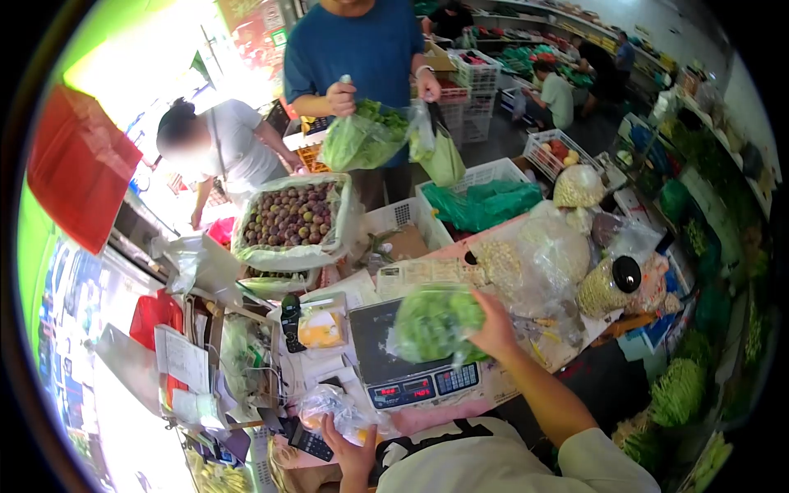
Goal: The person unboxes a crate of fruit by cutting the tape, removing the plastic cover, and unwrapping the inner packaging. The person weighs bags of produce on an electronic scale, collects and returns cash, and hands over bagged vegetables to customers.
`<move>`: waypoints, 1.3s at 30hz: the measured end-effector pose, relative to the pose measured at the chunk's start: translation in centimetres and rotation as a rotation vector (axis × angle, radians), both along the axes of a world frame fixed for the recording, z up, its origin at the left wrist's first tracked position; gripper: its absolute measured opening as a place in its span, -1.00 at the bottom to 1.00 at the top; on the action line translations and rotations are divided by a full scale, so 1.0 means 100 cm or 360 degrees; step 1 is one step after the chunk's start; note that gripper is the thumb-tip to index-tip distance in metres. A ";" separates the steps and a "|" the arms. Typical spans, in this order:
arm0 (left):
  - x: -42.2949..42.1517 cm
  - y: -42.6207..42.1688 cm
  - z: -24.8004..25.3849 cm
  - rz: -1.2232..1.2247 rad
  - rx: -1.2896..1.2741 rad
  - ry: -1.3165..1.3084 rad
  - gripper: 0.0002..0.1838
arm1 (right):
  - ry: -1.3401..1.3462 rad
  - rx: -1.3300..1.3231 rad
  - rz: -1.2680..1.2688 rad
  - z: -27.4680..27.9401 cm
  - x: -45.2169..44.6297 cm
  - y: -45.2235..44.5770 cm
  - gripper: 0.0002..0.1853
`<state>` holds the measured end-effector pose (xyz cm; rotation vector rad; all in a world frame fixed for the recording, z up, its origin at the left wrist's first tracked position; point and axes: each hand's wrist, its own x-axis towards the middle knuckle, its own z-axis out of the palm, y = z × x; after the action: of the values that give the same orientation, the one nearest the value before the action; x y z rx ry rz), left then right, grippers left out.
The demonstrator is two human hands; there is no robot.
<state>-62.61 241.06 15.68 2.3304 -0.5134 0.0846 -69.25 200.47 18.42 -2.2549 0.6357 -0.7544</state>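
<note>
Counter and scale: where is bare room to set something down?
Bare: the scale, left of the bagged greens; a counter patch between keypad and right forearm. Crowded: left of the scale, with handset and yellow pack; farther right, around the jar.

Vegetable bag (pixel 436 324) over, perhaps on, scale (pixel 371 345)

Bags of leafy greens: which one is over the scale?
The bag in the camera wearer's right hand; the other leafy bag is held by the person in blue, beyond the scale.
</note>
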 end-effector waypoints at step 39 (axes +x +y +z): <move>0.138 -0.164 0.028 -0.0741 0.0402 -0.0020 -0.30 | -0.0271 0.1159 -0.0223 -0.133 0.044 0.011 -0.58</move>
<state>-48.76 224.67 18.51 2.3863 -1.1119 -0.1970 -64.87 201.55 5.16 -1.4794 0.8286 -0.6363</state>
